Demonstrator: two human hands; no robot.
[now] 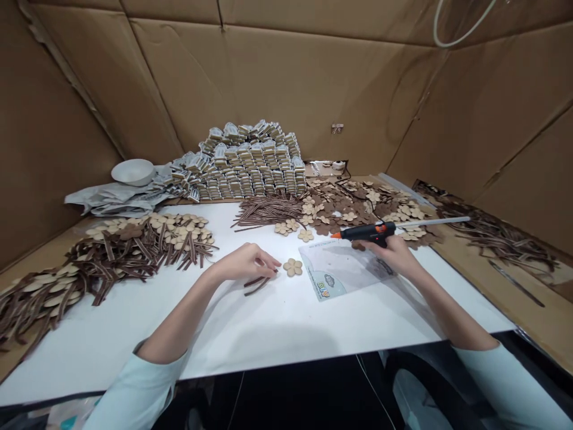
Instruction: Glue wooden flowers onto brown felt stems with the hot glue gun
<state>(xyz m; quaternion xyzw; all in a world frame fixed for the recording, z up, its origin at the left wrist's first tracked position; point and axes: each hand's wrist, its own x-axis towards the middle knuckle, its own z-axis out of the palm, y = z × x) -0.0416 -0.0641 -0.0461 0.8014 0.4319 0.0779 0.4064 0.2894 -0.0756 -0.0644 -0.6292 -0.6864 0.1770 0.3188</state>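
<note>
Wooden flower (292, 267) lies between both hands, within easy reach. Left of it, left hand (244, 263) is open, fingers extended, just above two brown strips (257, 285). Right of it, right hand (394, 254) closes around glue gun (367, 234), holding it raised above plastic sheet (331, 272).

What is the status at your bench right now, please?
Right hand gripping hot glue gun. Left hand by brown strips, flower cutout. Printed plastic sheet under gun.

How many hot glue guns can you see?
1: the black and orange hot glue gun, held in the right hand over a clear plastic bag on the white board. Others could be hidden beneath the piles.
</note>
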